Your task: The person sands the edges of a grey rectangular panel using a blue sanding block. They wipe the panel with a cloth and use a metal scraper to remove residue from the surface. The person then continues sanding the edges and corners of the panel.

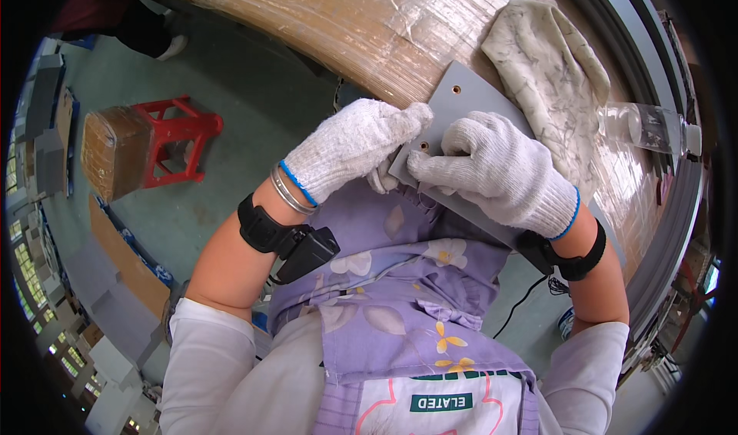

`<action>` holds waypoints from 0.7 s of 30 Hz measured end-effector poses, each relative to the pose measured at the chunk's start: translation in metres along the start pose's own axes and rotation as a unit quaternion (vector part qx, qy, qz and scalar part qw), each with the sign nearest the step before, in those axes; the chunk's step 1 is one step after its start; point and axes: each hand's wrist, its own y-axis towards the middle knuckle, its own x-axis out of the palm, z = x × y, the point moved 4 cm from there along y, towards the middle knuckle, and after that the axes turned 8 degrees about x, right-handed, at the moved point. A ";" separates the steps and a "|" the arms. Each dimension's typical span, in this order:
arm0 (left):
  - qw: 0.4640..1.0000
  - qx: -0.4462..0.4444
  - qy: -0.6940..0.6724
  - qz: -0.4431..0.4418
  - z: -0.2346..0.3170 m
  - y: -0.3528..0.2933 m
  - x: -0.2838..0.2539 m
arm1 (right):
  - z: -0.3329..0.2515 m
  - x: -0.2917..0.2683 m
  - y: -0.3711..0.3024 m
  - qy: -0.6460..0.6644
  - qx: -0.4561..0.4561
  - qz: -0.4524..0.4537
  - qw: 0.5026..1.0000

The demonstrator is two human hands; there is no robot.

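A flat grey panel (478, 93) lies slantwise at the near edge of the plastic-wrapped table, its near corner over my lap. Small brass-coloured inserts (457, 90) show in its face. My left hand (360, 143), in a white knit glove, is closed on the panel's left corner, with some fingers hidden below. My right hand (496, 170), gloved too, rests over the panel with curled fingers, its thumb and forefinger pressed together near the lower insert. Whatever sits between those fingertips is hidden.
A crumpled off-white patterned cloth (542, 62) lies beyond the panel on the table (330, 16). Right of it, a clear plastic bottle (649, 130) lies on its side. A red stool (181, 139) with a cardboard-wrapped top stands left on the floor. A person's shoe (174, 48) shows far left.
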 end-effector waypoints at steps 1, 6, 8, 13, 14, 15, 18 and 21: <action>1.000 -0.010 0.002 0.004 0.002 -0.001 0.000 | 0.001 -0.002 -0.006 0.067 0.020 0.002 0.998; 0.999 0.039 -0.013 0.032 0.002 -0.011 0.002 | 0.003 -0.009 -0.033 0.085 0.114 0.055 0.988; 0.997 0.069 -0.006 0.046 0.004 -0.016 0.003 | 0.010 -0.009 -0.045 0.083 0.152 0.134 0.976; 0.998 -0.005 0.020 0.066 -0.007 -0.034 0.024 | 0.013 -0.006 -0.066 0.100 0.264 0.215 0.935; 0.996 -0.053 -0.029 0.063 -0.011 -0.036 0.034 | 0.012 -0.005 -0.067 0.089 0.253 0.219 0.938; 0.990 -0.063 -0.115 0.060 -0.015 -0.044 0.047 | 0.010 -0.005 -0.069 0.079 0.242 0.225 0.941; 0.977 -0.092 -0.168 -0.090 -0.040 -0.059 0.082 | 0.005 -0.005 -0.069 0.083 0.242 0.226 0.940; 0.988 -0.108 -0.079 -0.080 -0.028 -0.067 0.082 | 0.009 -0.003 -0.071 0.124 0.266 0.228 0.928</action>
